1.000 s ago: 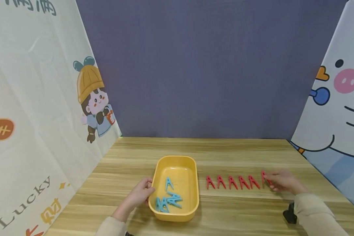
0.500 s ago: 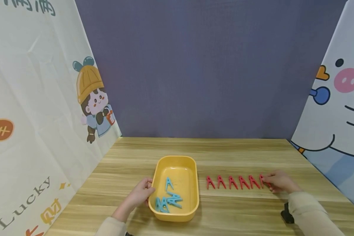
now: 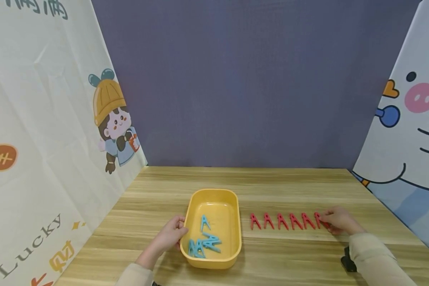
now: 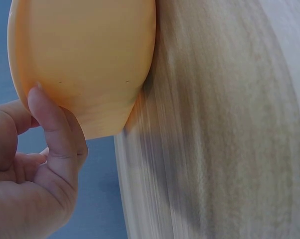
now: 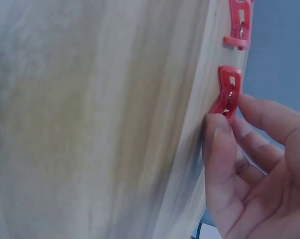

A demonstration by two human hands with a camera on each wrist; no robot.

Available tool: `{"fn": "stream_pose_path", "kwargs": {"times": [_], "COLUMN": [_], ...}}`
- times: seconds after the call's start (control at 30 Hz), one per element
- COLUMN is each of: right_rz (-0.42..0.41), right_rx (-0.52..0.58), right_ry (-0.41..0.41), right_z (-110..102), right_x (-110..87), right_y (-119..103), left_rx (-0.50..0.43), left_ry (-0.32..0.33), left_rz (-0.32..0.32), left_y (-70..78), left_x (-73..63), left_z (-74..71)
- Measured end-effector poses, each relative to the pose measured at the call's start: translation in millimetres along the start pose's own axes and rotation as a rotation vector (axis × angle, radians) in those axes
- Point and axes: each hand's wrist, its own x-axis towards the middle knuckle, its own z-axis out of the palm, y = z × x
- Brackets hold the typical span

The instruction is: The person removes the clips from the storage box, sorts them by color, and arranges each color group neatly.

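Observation:
My left hand (image 3: 170, 234) grips the left rim of a yellow plastic tray (image 3: 235, 222), its thumb and fingers on the edge in the left wrist view. Several light-blue clothespins (image 3: 210, 241) lie in the tray, mostly heaped at its near left, with a single one farther up. To the right, red clothespins (image 3: 281, 221) form a side-by-side row on the table. At the row's right end, my right hand (image 3: 339, 221) pinches the last red clothespin (image 5: 229, 92) between thumb and fingers. That hand covers part of it in the head view.
Everything stands on a wood-grain table (image 3: 279, 258). A dark curtain (image 3: 250, 87) rises behind it, with printed cloths on the left (image 3: 57, 119) and right (image 3: 411, 151). A small black object (image 3: 348, 260) shows beside the right sleeve.
My right hand has moved left with the last red clothespin, bringing it down into line beside the others. The left hand and the tray have stayed in place.

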Motion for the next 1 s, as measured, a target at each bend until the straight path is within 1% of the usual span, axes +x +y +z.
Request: {"fn": "stream_pose_path", "kwargs": {"times": [0.27, 0.43, 0.5, 0.7, 1.0], "right_rz": [-0.029, -0.071, -0.087, -0.098, -0.174], "right_rx": [0.017, -0.001, -0.007, -0.014, -0.048], "right_ry": [-0.023, -0.017, -0.011, 0.003, 0.024], "right_z": [-6.8, -13.4, -16.2, -22.9, -28.4], "right_x": [-2.3, -3.2, -3.5, -3.3, -5.1], "right_y": [-6.5, -15.7, -20.8, -38.3, -73.5], "left_rx": [0.002, 0.006, 0.006, 0.005, 0.004], "left_ry": [0.003, 0.008, 0.008, 0.005, 0.001], "left_rz": [-0.002, -0.005, -0.006, -0.004, 0.0], "left_y": [-0.8, -0.8, -0.8, -0.7, -0.7], "left_x": [-0.5, -0.4, -0.3, 0.1, 0.5], "left_z": [0.0, 0.2, 0.2, 0.3, 0.2]}}
